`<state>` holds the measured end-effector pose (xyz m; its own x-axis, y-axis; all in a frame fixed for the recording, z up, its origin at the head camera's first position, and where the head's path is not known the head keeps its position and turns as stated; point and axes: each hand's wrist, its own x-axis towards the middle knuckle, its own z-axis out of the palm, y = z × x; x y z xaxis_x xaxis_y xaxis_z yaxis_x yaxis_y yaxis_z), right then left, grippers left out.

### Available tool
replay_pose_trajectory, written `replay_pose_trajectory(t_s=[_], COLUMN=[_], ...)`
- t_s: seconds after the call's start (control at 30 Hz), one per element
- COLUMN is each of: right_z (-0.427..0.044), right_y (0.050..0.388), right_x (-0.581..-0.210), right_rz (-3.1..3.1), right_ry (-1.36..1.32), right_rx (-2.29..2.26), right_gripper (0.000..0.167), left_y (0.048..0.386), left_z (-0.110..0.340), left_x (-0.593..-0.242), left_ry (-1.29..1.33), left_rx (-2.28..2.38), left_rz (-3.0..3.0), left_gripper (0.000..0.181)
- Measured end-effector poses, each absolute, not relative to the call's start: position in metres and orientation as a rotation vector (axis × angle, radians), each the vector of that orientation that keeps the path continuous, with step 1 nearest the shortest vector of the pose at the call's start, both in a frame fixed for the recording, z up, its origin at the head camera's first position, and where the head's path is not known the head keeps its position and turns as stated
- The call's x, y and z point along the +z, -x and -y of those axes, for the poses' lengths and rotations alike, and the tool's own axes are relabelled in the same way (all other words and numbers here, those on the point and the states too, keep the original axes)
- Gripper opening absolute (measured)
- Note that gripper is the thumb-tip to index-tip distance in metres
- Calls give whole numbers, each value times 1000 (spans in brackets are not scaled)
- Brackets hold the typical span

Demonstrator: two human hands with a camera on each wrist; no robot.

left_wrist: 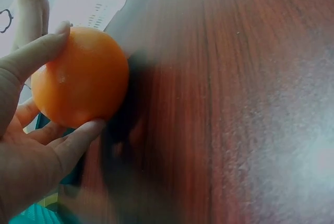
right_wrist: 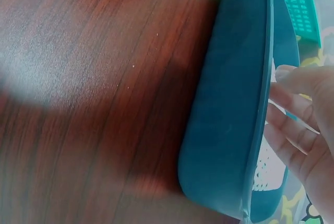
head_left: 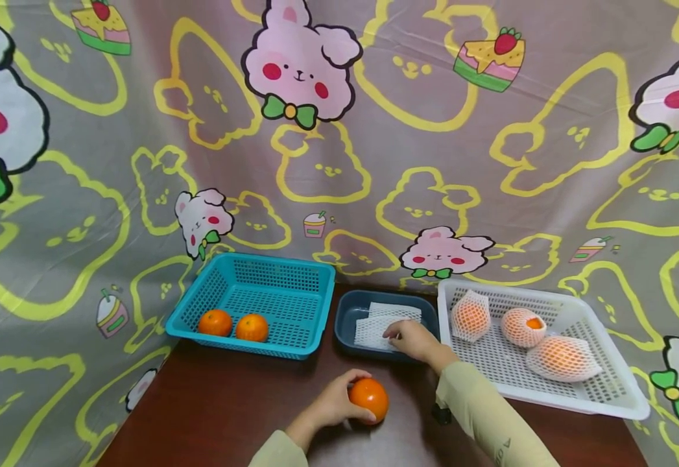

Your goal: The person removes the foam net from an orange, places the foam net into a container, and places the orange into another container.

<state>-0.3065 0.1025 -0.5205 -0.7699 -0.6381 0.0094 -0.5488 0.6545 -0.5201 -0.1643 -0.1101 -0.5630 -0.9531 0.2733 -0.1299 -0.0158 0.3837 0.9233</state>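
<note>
On the brown table, my left hand (head_left: 338, 399) grips an orange (head_left: 369, 400); in the left wrist view the thumb and fingers of that hand (left_wrist: 44, 114) curve round the orange (left_wrist: 83, 78). My right hand (head_left: 414, 340) reaches into a dark blue tray (head_left: 346, 316) holding white foam net sleeves (head_left: 374, 331). From the right wrist view, the fingers of my right hand (right_wrist: 302, 114) are loosely bent beyond the rim of the blue tray (right_wrist: 224, 104), over a white net (right_wrist: 269, 169); whether they touch it I cannot tell.
A teal basket (head_left: 310, 340) with two oranges (head_left: 234, 325) stands at the left. The white basket (head_left: 613, 399) at the right holds several net-wrapped oranges (head_left: 561, 358). Behind everything hangs a patterned cloth (head_left: 339, 162). A small black object (head_left: 441, 414) lies beside the right sleeve.
</note>
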Motion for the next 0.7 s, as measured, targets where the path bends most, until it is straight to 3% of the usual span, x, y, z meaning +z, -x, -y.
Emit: replay_pose_trajectory(t_s=[0.37, 0.7], right_z=[-104, -106], right_y=[306, 307], right_x=[-518, -509], right_rz=[-2700, -2751], right_ry=[845, 949], right_rx=[-771, -748], right_gripper=[20, 21], left_y=[165, 163], left_z=[115, 127], left_x=[-550, -508], left_ry=[-274, -324], left_rx=[1575, 1571], left_rz=[-2410, -2407], left_gripper=[64, 63])
